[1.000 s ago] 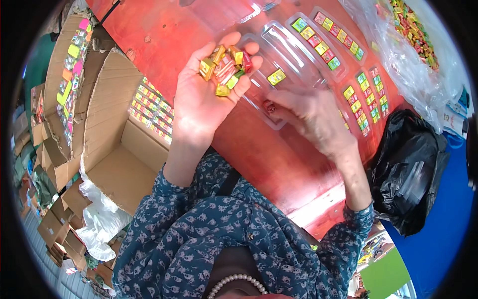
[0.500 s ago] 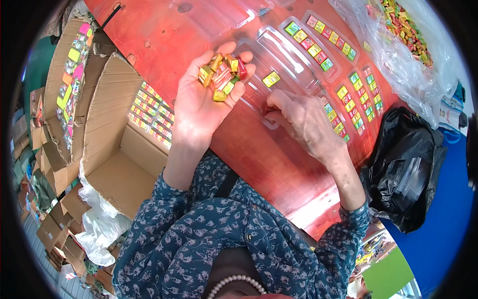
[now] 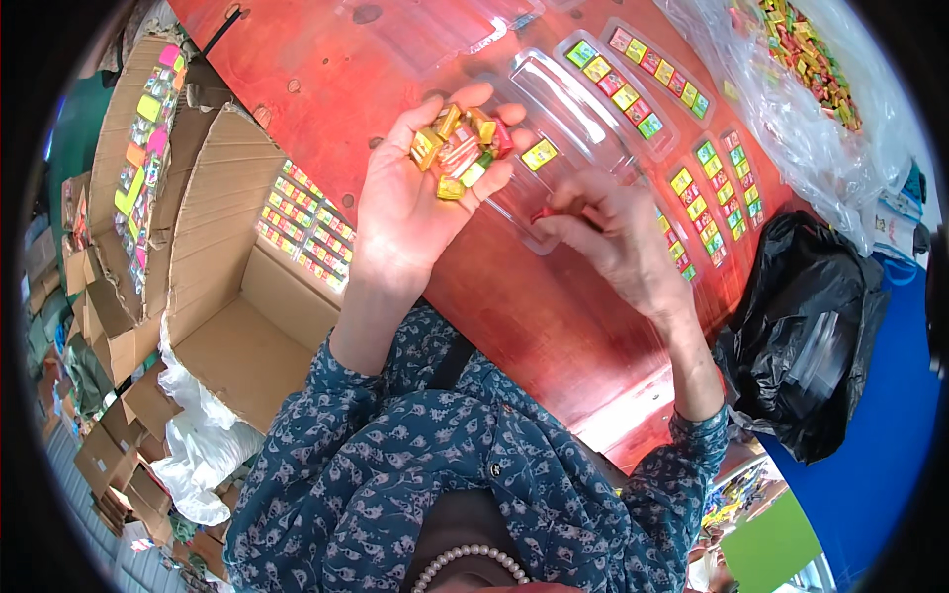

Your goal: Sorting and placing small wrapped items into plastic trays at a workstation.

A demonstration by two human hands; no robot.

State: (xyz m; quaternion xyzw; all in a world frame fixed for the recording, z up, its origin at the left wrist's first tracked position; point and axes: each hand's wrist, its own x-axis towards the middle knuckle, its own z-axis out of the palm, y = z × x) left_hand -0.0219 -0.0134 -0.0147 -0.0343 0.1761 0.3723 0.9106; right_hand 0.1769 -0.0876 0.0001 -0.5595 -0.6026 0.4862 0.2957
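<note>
Red and glossy, the worktop (image 3: 326, 89) carried everything. Nearest the person, the left hand (image 3: 415, 198) lay palm up and cupped, fingers apart, cradling a heap of small wrapped candies (image 3: 460, 148). Just beside it the right hand (image 3: 618, 242) was pinched together on one red candy (image 3: 544, 212) at the near end of a clear plastic tray (image 3: 573, 109), a single yellow candy (image 3: 539, 155) already seated in it. Farther toward the far right edge, filled trays (image 3: 647, 64) sat in rows, then a clear bag of candies (image 3: 791, 69).
</note>
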